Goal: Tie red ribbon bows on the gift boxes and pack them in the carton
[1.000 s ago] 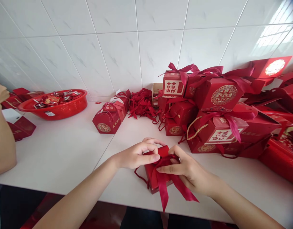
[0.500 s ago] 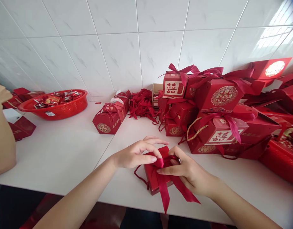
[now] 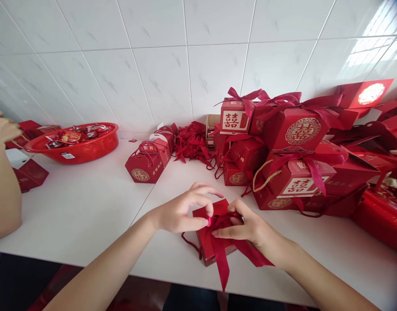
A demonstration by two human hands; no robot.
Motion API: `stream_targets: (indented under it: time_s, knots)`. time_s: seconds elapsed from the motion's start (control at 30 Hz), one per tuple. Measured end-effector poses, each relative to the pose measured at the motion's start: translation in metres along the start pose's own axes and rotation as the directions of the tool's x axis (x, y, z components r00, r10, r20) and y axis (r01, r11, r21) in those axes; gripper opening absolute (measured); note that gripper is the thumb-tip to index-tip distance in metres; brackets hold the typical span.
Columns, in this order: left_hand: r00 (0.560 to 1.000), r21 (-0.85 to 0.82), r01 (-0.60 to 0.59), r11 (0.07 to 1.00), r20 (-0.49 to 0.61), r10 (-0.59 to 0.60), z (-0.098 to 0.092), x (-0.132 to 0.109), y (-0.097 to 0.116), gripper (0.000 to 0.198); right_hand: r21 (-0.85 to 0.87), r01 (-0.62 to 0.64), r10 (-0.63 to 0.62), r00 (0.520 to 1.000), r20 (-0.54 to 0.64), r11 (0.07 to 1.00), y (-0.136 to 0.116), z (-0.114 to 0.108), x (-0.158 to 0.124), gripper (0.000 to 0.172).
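Note:
A small red gift box lies on the white table near its front edge. A dark red ribbon crosses the box top, its two tails hanging over the front. My left hand pinches the ribbon at the knot from the left, thumb and forefinger closed on it. My right hand pinches the same ribbon from the right, fingers pressed together over the box top.
A stack of finished red boxes with bows fills the right back. Loose ribbons lie against the tiled wall. A long red box and a red basin of sweets stand to the left. Another person's arm rests at the far left.
Both hands have drawn closer over the knot, and the ribbon loop on the box top has shrunk. The ribbon tails shifted slightly. The other person's hand at far left moved a little.

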State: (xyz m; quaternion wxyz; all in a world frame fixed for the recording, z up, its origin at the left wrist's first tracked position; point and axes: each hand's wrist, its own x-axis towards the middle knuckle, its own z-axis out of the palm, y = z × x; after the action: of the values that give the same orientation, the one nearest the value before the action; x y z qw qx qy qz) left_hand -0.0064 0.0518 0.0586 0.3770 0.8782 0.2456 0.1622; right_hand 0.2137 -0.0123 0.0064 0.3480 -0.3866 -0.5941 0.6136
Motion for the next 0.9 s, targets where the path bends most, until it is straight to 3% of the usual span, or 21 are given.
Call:
stream_targets:
  time_s: [0.07, 0.17, 0.33, 0.43, 0.5, 0.6, 0.7, 0.9]
  knots:
    - [1.0, -0.026, -0.027, 0.999, -0.013, 0.026, 0.003, 0.0, -0.001, 0.014, 0.117, -0.095, 0.099, 0.995, -0.027, 0.989, -0.005, 0.003, 0.001, 0.033]
    - [0.997, 0.033, -0.054, 0.998, -0.062, 0.056, 0.006, 0.001, -0.001, 0.018, 0.122, -0.061, 0.064, 0.998, -0.018, 0.991, -0.009, 0.005, 0.0, 0.034]
    - [0.979, 0.34, -0.005, 0.94, -0.189, 0.073, 0.005, 0.001, 0.004, 0.019, -0.112, 0.189, -0.188, 0.982, 0.02, 0.976, -0.003, -0.003, -0.002, 0.027]
    - [0.981, 0.457, -0.001, 0.889, -0.172, 0.09, 0.005, -0.001, 0.009, 0.014, -0.362, 0.4, -0.361, 0.916, 0.174, 0.842, 0.002, -0.009, -0.003, 0.024]
    - [0.985, 0.463, 0.006, 0.886, -0.158, 0.076, 0.004, -0.003, 0.012, 0.008, -0.454, 0.474, -0.407, 0.88, 0.243, 0.754, 0.003, -0.011, -0.003, 0.029]
    - [0.988, 0.348, 0.023, 0.937, -0.152, 0.032, 0.005, -0.005, 0.011, 0.013, -0.495, 0.512, -0.437, 0.858, 0.269, 0.702, 0.003, -0.012, -0.003, 0.033]
    - [0.988, 0.11, 0.048, 0.993, -0.15, -0.032, 0.013, -0.005, 0.006, 0.014, -0.491, 0.526, -0.453, 0.85, 0.269, 0.695, 0.004, -0.012, -0.002, 0.035]
    - [0.93, -0.241, 0.156, 0.958, -0.292, -0.225, 0.039, 0.001, 0.002, 0.033, -0.517, 0.549, -0.48, 0.833, 0.274, 0.657, 0.004, -0.013, -0.001, 0.034]
